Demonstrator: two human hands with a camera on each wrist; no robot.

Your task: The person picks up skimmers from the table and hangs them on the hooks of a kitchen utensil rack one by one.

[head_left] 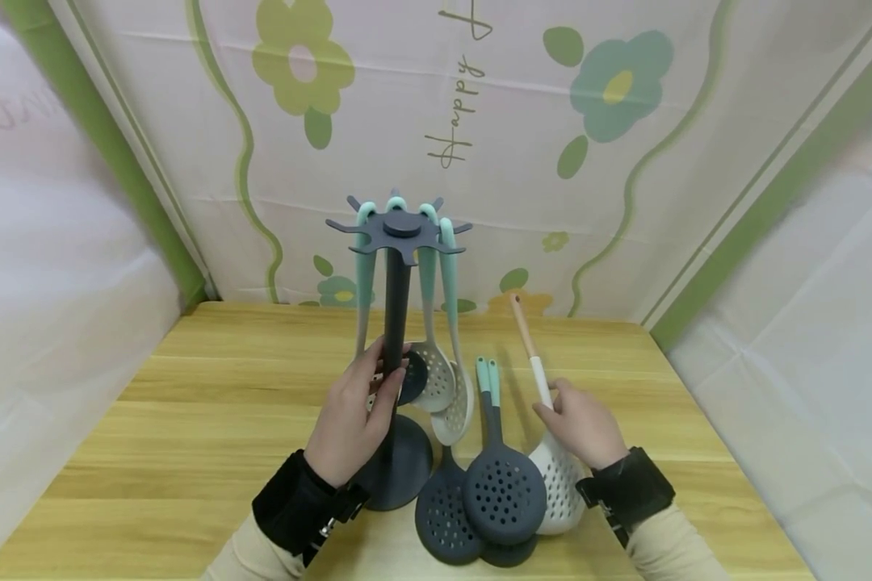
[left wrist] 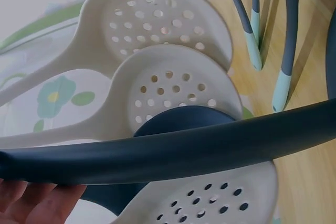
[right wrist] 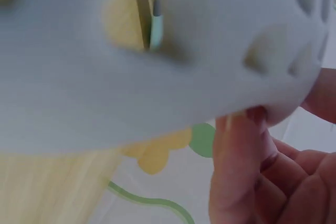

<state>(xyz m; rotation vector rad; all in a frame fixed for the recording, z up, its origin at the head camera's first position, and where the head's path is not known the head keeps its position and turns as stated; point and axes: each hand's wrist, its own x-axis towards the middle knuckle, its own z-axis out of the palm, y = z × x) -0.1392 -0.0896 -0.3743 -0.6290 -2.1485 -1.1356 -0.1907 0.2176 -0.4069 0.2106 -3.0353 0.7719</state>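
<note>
My left hand (head_left: 347,424) grips the dark pole of a utensil stand (head_left: 397,303) partway up, thumb and fingers around it. From the stand's hooks hang mint-handled utensils, among them a pale slotted skimmer (head_left: 434,379), a second pale skimmer (head_left: 459,407) and a dark utensil (head_left: 412,379). To the right, my right hand (head_left: 589,424) pinches a white skimmer (head_left: 561,488) near the neck. Its handle, white then wood-coloured, points up and away. In the right wrist view the skimmer's perforated bowl (right wrist: 131,93) fills the top, with curled fingers (right wrist: 236,166) at its edge.
Several dark slotted utensils with mint handle ends, including a skimmer (head_left: 505,496) and another beneath it (head_left: 446,516), lie overlapping between the hands. The stand's round base (head_left: 407,476) sits beside them on the wooden table (head_left: 211,420). A flower-printed cloth (head_left: 494,186) rises behind.
</note>
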